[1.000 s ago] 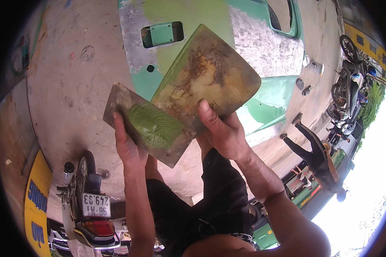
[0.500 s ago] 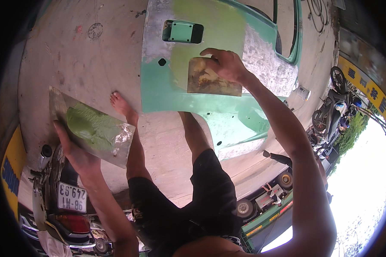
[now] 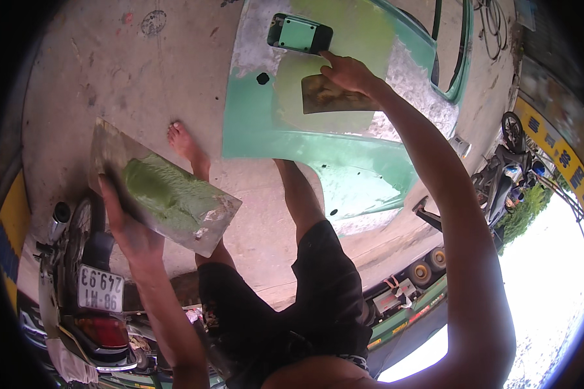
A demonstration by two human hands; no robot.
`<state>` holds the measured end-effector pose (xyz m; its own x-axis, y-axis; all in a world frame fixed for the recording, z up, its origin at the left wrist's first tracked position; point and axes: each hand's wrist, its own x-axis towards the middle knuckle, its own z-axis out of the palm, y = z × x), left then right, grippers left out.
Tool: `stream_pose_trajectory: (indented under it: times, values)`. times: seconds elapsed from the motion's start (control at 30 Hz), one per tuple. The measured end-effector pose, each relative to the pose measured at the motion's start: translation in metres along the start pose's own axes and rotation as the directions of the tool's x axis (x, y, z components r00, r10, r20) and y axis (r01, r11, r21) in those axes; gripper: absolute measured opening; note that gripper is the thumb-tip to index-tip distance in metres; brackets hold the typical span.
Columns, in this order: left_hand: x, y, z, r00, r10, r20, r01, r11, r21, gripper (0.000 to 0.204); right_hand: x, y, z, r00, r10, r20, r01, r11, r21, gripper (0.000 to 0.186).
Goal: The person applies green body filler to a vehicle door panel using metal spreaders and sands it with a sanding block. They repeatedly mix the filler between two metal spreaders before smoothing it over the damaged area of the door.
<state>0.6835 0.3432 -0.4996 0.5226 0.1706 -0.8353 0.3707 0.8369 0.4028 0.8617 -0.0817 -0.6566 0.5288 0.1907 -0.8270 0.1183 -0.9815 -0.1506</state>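
My left hand (image 3: pixel 130 233) holds a grey metal plate (image 3: pixel 102 144) with a thick smear of green paste (image 3: pixel 162 188) on it, low at the left. My right hand (image 3: pixel 347 74) grips a smaller stained, rusty-brown spreader plate (image 3: pixel 324 97) against a large mint-green body panel (image 3: pixel 253 126), on a patch of lighter olive-green coating. Just above my right fingertips is a dark-rimmed rectangular recess (image 3: pixel 298 32) with a green insert. Grey-white sanded patches border the coating.
My bare foot (image 3: pixel 185 139) is on the concrete (image 3: pixel 78 78) beside the panel. A motorbike (image 3: pixel 100 298) is behind me at lower left, more motorbikes (image 3: pixel 506 188) at right. A truck's wheels (image 3: pixel 428 266), a person's dark-clad leg (image 3: pixel 428 214) and coiled hoses (image 3: pixel 490 26) also show.
The smaller plate has left the paste plate and moved up onto the panel, recently sliding farther toward the recess. My left hand has moved left and down with the paste plate.
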Motion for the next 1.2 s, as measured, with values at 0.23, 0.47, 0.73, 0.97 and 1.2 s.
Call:
stream_pose_trajectory:
  times: [0.23,0.47,0.73,0.97,1.2]
  values:
    - [0.0,-0.003,0.014,0.999,-0.013,0.041,0.014,1.0,-0.02,0.055,0.014,0.025,0.044,0.973,-0.075,-0.217,0.199,0.752,0.629,0.052]
    - [0.0,-0.015,0.013,0.99,-0.09,0.111,0.099,0.992,-0.073,0.055,-0.03,-0.026,0.039,0.991,-0.11,0.071,-0.074,-0.022,0.997,0.052]
    - [-0.003,-0.053,0.071,0.921,-0.219,0.322,0.321,0.896,-0.308,0.059,-0.184,-0.188,-0.018,0.842,-0.357,-0.404,0.023,-0.725,0.688,0.064]
    - [-0.021,-0.078,0.115,0.921,-0.24,0.307,0.274,0.959,-0.071,0.048,-0.222,-0.216,-0.035,0.922,-0.188,-0.338,0.133,-0.667,0.733,0.075]
    - [-0.013,-0.086,0.112,0.96,-0.193,0.203,0.213,0.974,-0.079,0.052,-0.235,-0.215,-0.018,0.973,0.067,-0.222,0.203,-0.709,0.675,0.051]
